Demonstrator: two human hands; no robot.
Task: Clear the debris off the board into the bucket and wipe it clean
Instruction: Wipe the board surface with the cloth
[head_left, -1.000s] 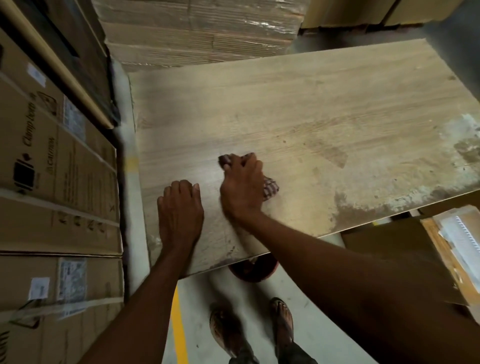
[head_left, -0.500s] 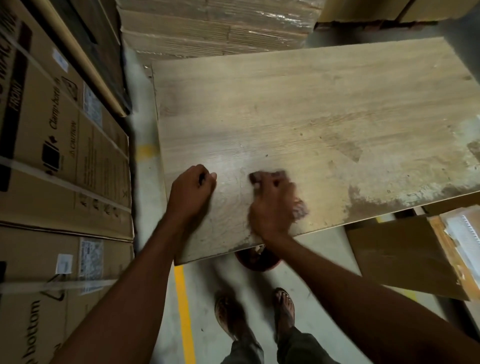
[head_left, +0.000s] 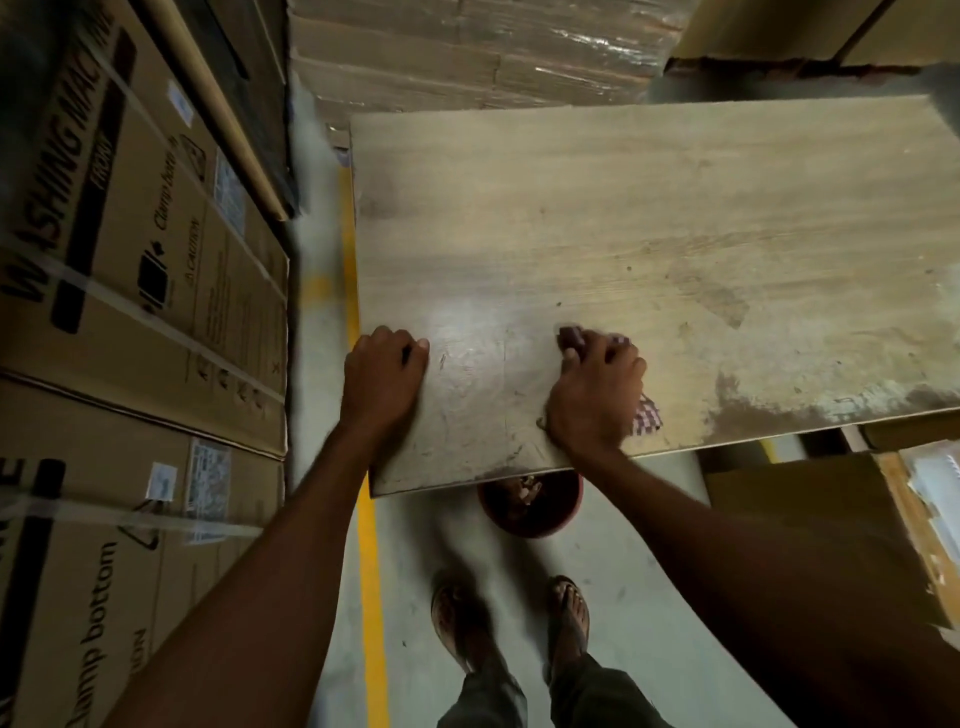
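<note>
Feet in sandals (head_left: 511, 618) on the concrete floor, yellow floor line (head_left: 371, 545) just to their left.

Bucket (head_left: 530, 506): dark red, on the floor, partly tucked under the near edge of the board. Light scraps show inside it.

Left hand (head_left: 384, 379): on the board's near-left corner, over the left edge, fingers curled in. Cannot tell whether it clamps the edge or holds something small.

Right hand (head_left: 597, 395): clenched around a checked cloth (head_left: 647, 418), pressing it to the board close to the near edge; cloth shows at the fingertips and beside the wrist.

Board (head_left: 623, 234): wood-grain panel, lying flat, no loose debris visible on top. Pale scuffed patch between the hands. Dark and whitish stain (head_left: 779, 410) along the near edge, right of the cloth.

Judgement: wiping step in hand; clearing looks done. Next move calls for carrying the cloth rightward onto the stain with firm pressure, left hand bracing the board.

Beyond: cardboard boxes (head_left: 130, 260) at left, a wrapped stack (head_left: 493, 52) behind the board.
</note>
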